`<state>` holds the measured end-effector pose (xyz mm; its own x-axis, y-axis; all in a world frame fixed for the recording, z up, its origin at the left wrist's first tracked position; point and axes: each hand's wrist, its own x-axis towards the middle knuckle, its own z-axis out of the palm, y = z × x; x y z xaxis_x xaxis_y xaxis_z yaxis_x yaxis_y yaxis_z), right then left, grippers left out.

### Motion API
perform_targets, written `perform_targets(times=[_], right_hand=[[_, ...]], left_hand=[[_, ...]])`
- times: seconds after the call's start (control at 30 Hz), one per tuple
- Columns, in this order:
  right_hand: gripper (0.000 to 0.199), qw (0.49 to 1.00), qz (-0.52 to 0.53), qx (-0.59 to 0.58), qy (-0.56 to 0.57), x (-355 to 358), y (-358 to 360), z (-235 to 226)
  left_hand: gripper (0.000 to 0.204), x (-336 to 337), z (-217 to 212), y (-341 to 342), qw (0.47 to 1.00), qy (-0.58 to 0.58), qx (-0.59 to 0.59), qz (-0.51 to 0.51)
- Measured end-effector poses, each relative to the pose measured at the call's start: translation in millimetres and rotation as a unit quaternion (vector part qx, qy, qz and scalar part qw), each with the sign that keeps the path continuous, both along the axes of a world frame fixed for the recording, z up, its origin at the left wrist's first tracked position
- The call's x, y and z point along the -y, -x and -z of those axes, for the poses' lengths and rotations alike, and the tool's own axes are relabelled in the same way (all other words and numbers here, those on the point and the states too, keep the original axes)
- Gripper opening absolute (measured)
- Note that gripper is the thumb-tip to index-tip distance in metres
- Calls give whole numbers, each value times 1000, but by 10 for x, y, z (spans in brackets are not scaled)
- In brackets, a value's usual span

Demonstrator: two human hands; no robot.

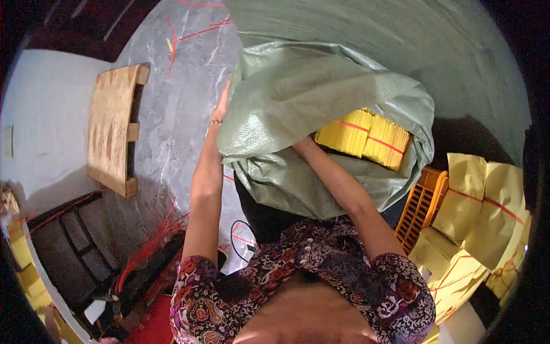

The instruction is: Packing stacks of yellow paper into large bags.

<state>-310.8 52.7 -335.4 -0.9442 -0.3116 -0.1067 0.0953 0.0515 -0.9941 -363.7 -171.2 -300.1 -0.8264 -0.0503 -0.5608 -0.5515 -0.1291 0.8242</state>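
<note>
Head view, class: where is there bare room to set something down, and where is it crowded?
The widest bare patch of grey floor lies between the wooden pallet and the left hand at the green sack, with red strips above and red strands below. Lower right is crowded: yellow bundles sit close beside the orange crate.

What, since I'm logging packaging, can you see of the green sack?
The green sack looks like woven plastic, slightly shiny and crumpled. It is in front of the person's torso, mouth gaping, a broad flap drooping across part of the opening. Inside show yellow paper bundles bound with red bands. The left hand is at its left edge; the right forearm reaches in, its hand hidden.
</note>
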Motion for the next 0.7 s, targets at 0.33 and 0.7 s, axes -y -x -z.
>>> perform_targets(times=[0.33,0.7], right_hand=[[48,979,75,77,173,515,405,275],[48,996,34,18,75,912,804,209]], left_hand=[[50,-147,293,-118,981,160,-98,58],[44,50,22,-405,880,404,-247,29]])
